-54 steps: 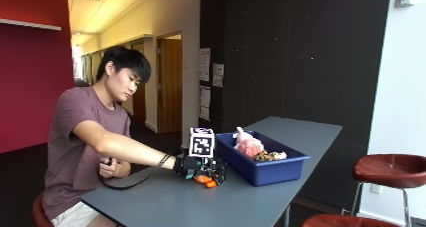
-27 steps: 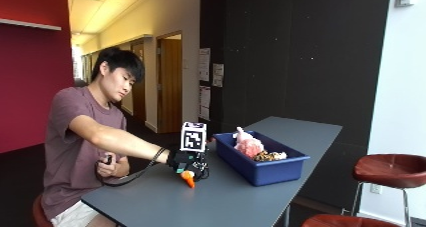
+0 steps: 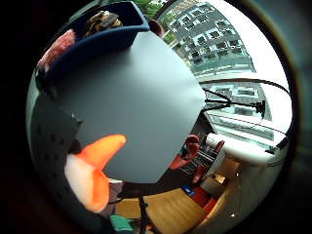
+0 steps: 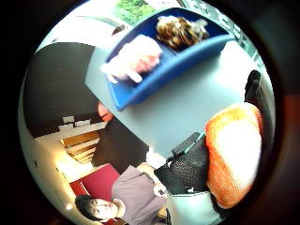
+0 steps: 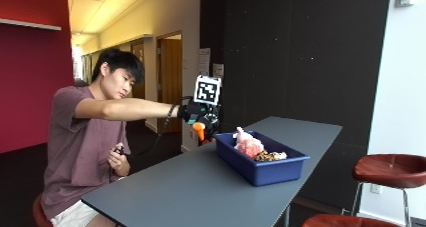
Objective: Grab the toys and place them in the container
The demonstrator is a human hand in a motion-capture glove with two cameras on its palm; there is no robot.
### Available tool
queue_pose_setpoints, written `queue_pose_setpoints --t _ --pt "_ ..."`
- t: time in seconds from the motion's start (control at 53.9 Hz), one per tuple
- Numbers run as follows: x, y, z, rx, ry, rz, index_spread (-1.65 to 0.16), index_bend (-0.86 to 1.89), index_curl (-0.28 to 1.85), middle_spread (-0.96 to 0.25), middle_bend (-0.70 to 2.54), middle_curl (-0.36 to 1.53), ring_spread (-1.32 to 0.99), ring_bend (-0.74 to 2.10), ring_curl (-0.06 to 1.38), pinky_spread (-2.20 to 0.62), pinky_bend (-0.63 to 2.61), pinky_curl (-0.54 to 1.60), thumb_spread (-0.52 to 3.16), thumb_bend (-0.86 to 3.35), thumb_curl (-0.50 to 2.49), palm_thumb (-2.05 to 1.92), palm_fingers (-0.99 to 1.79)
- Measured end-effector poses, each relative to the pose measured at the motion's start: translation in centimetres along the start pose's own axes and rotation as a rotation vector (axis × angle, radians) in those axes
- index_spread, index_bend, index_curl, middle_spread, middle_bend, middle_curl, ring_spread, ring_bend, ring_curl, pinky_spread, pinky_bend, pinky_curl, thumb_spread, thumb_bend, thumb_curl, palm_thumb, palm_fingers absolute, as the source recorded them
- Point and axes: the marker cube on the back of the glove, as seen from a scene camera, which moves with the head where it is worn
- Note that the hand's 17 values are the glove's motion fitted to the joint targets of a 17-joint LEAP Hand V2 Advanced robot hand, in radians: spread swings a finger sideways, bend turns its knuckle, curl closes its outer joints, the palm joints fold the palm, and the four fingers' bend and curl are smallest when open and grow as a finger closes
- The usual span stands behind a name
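- one orange and white toy [image 5: 198,129] sits in the gloved right hand [image 5: 200,118], fingers curled round it, raised above the grey table [image 5: 200,187] beside the near end of the blue container [image 5: 266,169].
- two toys already lie in the container: a pink one [image 5: 249,146] and a brown patterned one [image 5: 269,156].
- the bare left hand [image 5: 118,157] stays low by the person's lap, curled round a small dark object.

Orange-and-white toy [image 5: 198,129], blue container [image 5: 266,170]
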Motion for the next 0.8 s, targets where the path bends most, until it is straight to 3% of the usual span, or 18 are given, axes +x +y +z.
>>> queue_pose_setpoints --t 0.167,0.352,0.501,0.594,0.705,0.798 --pt "-1.0 -1.7 -6.7 0.176 0.078 -0.091 -0.26 0.86 0.71 -0.22 1.22 0.82 -0.34 1.47 0.72 -0.37 1.07 0.53 0.89 0.02 0.73 0.43 1.08" --pt "-3.8 -5.4 -11.3 0.334 0.025 0.001 -0.26 0.83 0.79 -0.21 1.23 0.84 -0.33 1.49 0.71 -0.37 1.08 0.53 0.87 -0.01 0.79 0.43 1.07" --pt "-5.7 -8.1 -10.8 0.352 0.109 -0.047 -0.26 0.80 0.85 -0.20 1.23 0.85 -0.32 1.50 0.71 -0.37 1.08 0.54 0.85 -0.01 0.82 0.43 1.07" --pt "-7.5 -9.3 -9.7 0.333 0.117 -0.170 -0.26 0.78 0.89 -0.20 1.22 0.85 -0.32 1.51 0.71 -0.37 1.08 0.54 0.85 -0.01 0.84 0.42 1.06" --pt "-9.0 -11.5 -8.2 0.338 0.145 -0.062 -0.27 0.76 0.93 -0.20 1.22 0.86 -0.32 1.50 0.70 -0.37 1.08 0.54 0.85 -0.01 0.86 0.42 1.06" --pt "-10.8 -12.7 -6.9 0.370 0.091 -0.118 -0.27 0.73 0.96 -0.20 1.20 0.86 -0.32 1.51 0.70 -0.36 1.07 0.54 0.85 -0.01 0.87 0.41 1.04"
